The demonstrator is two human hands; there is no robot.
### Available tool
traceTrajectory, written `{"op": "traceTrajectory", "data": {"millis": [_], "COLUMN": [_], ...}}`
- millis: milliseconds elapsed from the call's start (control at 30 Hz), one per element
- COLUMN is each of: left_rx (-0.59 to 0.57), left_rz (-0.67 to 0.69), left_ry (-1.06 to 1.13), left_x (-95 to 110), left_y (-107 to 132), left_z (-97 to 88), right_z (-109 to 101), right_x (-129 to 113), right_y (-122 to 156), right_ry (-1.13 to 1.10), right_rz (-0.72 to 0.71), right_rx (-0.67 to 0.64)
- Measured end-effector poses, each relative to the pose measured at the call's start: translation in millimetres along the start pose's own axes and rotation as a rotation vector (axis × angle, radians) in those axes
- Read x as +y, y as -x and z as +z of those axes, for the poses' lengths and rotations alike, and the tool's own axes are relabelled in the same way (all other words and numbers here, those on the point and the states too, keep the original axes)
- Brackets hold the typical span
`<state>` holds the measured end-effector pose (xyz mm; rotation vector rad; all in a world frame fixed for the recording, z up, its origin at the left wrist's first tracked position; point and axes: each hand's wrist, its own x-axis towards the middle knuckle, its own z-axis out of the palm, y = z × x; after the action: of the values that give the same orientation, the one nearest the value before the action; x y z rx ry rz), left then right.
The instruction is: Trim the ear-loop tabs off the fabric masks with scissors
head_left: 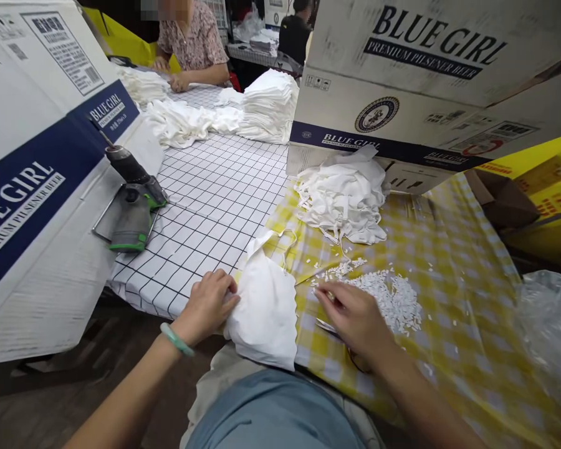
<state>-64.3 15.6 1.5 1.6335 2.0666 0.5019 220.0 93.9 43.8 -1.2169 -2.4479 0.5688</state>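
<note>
A white cloth garment (266, 305) with a scalloped edge and a thin looped strap lies at the near table edge, partly hanging over it. My left hand (210, 302), a green bangle on its wrist, closes on the garment's left side. To the right, my right hand (355, 315) is held in a pinch, apart from the garment; whatever its fingertips hold is too small to make out. Beside and beyond it spreads a heap of small white pieces (397, 299). Scissors (326, 325) lie partly hidden under this hand.
A pile of white garments (343, 196) sits before a large carton (336, 112). Another carton (23, 162) stands at left, beside a cordless drill (133, 215). Stacked white cloth (268, 106) lies at the back, near a seated person (196, 43). Clear plastic (551, 330) is at right.
</note>
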Motion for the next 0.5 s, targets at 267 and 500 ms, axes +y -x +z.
{"op": "traceTrajectory", "data": {"millis": [267, 500], "left_rx": [-0.014, 0.469], "left_rz": [-0.053, 0.282], "left_ry": [0.59, 0.656], "left_x": [17, 54], "left_y": [19, -33], "left_z": [-47.0, -160.4], "right_z": [49, -94], "right_x": [-31, -34], "right_y": [-170, -222], "right_ry": [-0.084, -0.739], "right_rz": [-0.129, 0.038], "right_rx": [-0.281, -0.085]}}
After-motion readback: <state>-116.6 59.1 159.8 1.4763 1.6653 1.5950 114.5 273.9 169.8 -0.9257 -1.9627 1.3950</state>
